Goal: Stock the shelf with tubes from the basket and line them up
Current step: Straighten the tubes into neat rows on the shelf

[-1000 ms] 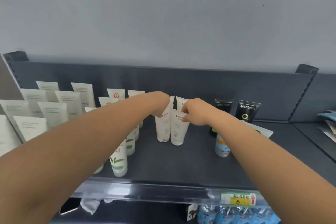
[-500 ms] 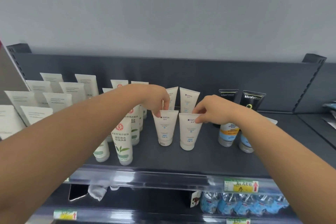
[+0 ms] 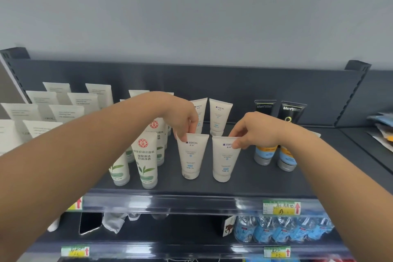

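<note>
Two white tubes with blue print stand cap-down side by side on the dark shelf [image 3: 244,185]. My left hand [image 3: 180,117] pinches the flat top edge of the left white tube [image 3: 191,155]. My right hand [image 3: 255,132] pinches the top corner of the right white tube [image 3: 225,158]. Two more matching tubes [image 3: 219,117] stand in a row behind them. No basket is in view.
Green-leaf tubes [image 3: 146,159] stand to the left, with several pale tubes [image 3: 63,112] beyond them. Black and blue men's tubes [image 3: 287,140] stand to the right. The shelf's front rail carries price tags [image 3: 280,207]. Water bottles [image 3: 282,229] sit on the lower shelf.
Both hands have drawn the two front tubes nearer the shelf front and set them apart from the back pair. The view has dropped and shows more of the lower shelf.
</note>
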Tool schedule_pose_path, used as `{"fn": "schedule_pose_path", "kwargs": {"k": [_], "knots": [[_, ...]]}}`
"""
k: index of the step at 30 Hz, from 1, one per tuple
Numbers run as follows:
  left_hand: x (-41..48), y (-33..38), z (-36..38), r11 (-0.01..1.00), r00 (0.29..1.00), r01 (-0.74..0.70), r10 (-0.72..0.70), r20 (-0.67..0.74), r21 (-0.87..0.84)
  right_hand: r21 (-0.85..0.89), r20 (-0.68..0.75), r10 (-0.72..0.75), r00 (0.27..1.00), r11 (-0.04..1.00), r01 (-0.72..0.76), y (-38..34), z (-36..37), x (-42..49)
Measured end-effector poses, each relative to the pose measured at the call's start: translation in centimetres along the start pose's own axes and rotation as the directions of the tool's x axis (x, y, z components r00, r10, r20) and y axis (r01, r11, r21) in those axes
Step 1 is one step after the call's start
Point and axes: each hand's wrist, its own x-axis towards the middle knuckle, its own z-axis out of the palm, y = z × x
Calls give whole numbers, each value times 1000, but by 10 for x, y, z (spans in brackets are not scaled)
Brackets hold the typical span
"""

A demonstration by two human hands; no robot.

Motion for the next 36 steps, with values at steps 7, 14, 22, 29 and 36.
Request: {"fn": "schedule_pose_path", "kwargs": {"k": [7,14,22,29,36], "knots": [[-2,4,-1,998,1000,-14,14,14,61,-4,12,17,1000,1000,-17,-3,0,-6],[-5,9,3,991,999,-39,35,29,126,-11,17,23,1000,1000,-23,-7,2,-9],[-8,12,5,985,998,-51,43,49,164,-13,10,-12,1000,1000,12,-12,8,-11],[-13,12,6,988,995,-68,57,79,136,-1,37,-32,999,999,32,-14,8,-14],[-17,10,7,992,996,-57,48,81,114,5,61,-26,998,1000,26,-15,6,-16]]}}
